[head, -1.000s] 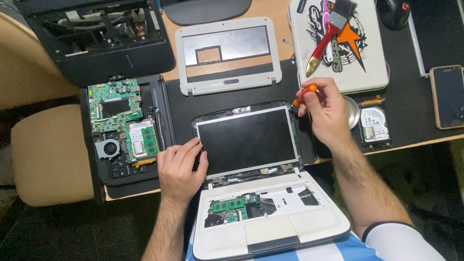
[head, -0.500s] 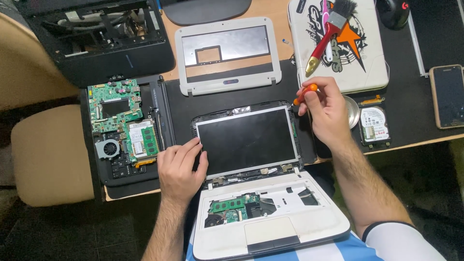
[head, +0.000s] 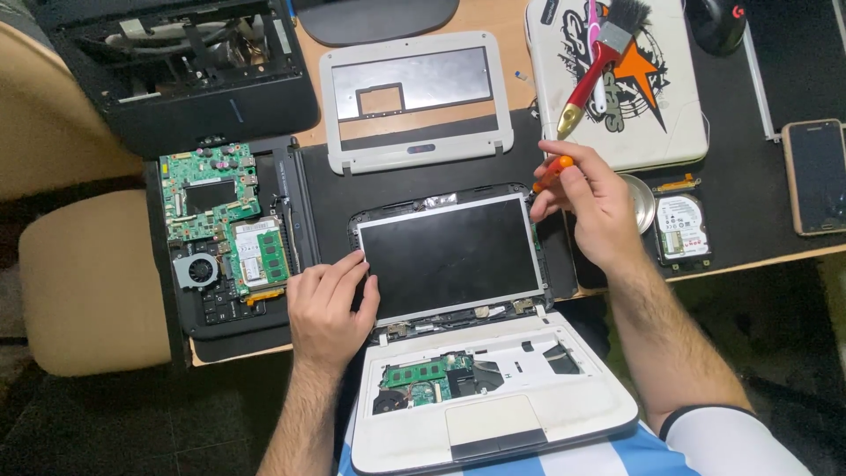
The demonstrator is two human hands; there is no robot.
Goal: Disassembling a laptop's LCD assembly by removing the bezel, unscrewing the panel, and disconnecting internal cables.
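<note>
A small white laptop (head: pixel 493 414) lies open in front of me, keyboard removed, with a green circuit board showing in its base. Its bare dark screen panel (head: pixel 449 256) has no front bezel. My left hand (head: pixel 328 304) rests on the panel's lower left edge, fingers spread flat. My right hand (head: pixel 592 203) grips an orange-handled screwdriver (head: pixel 552 172), with its tip at the panel's upper right corner.
A white bezel frame (head: pixel 414 101) lies behind the screen. A green motherboard (head: pixel 220 220) with a fan sits on a black laptop at left. A hard drive (head: pixel 683 229), small metal dish (head: pixel 639 198), phone (head: pixel 815 176), brush (head: pixel 604 53) on a white laptop lid and beige chair (head: pixel 88 282) surround me.
</note>
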